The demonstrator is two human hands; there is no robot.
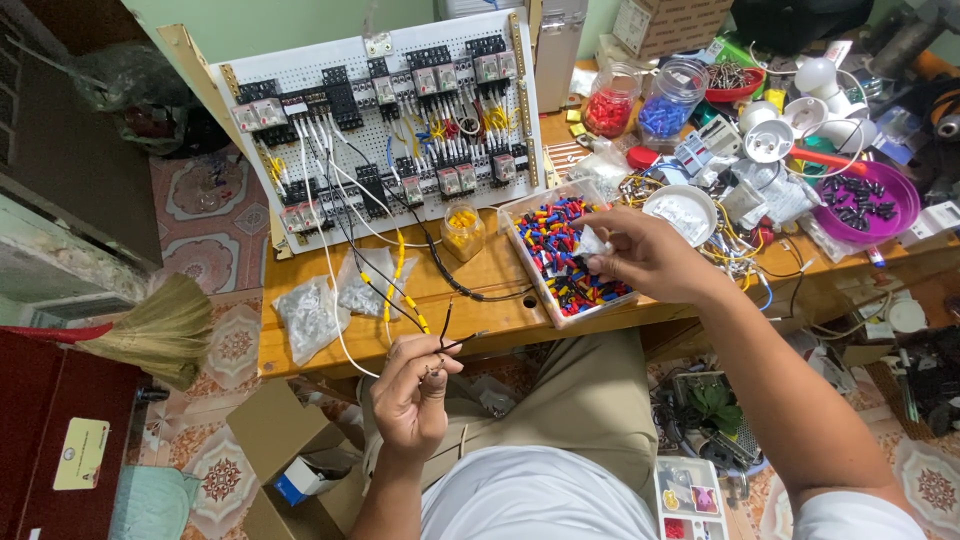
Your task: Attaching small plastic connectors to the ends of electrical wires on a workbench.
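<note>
The right hand covers part of the clear tray of coloured caps, and what its fingertips pinch is too small to tell. The thin black wires vanish inside the left hand, their tips unreadable. At the right edge the white box on the counter is cut off.

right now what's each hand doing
Left hand: closed, pinching thin black wires.
Right hand: fingers pinched on a small clear bag above the tray of coloured connectors.
</note>
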